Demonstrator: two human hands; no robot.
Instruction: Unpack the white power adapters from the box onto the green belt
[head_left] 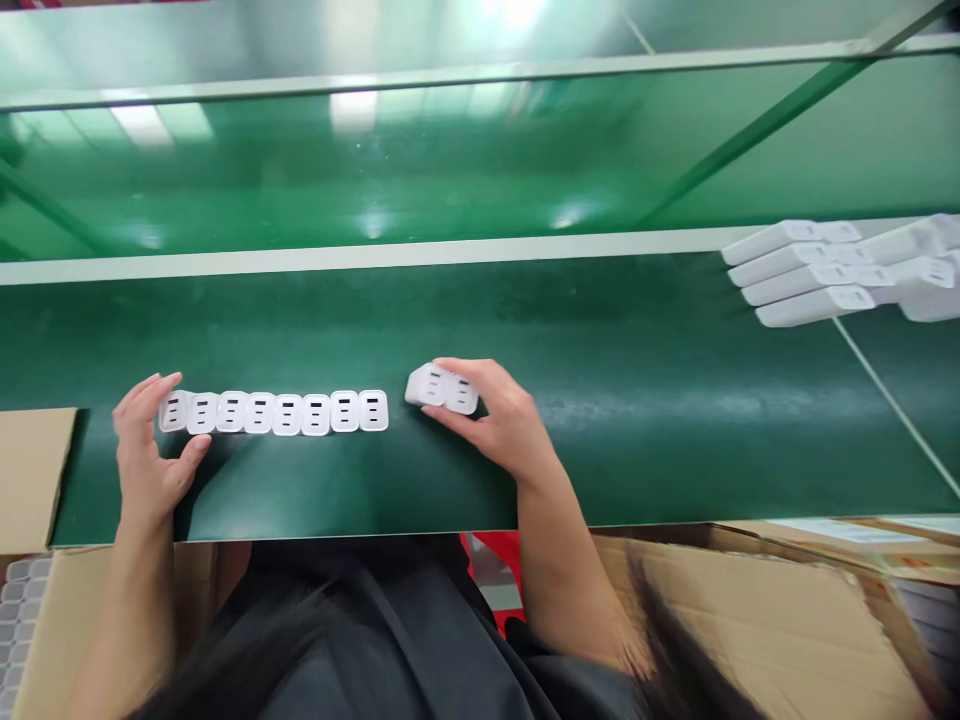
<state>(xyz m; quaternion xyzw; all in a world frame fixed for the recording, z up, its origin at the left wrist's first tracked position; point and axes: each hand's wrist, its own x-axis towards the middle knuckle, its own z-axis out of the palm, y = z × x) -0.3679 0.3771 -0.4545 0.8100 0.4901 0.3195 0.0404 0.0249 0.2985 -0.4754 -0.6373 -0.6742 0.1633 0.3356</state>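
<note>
Several white plug chargers (273,413) with dark port slots stand side by side in a straight row on the green work surface. At the row's left end is my left hand (154,445), its thumb and fingers apart around the end charger. Its fingertips lie close to that charger; whether they touch it I cannot tell. To the right of the row, with a gap between, my right hand (502,410) pinches a pair of white chargers (448,388) between thumb and fingers. Their port faces point up, and the pair sits slightly tilted.
More white chargers (814,270) lie grouped at the far right of the green surface (637,400). A cardboard sheet (34,475) lies at the left edge. Below the front edge are cardboard boxes (750,610), and a pale rail (450,252) runs along the back.
</note>
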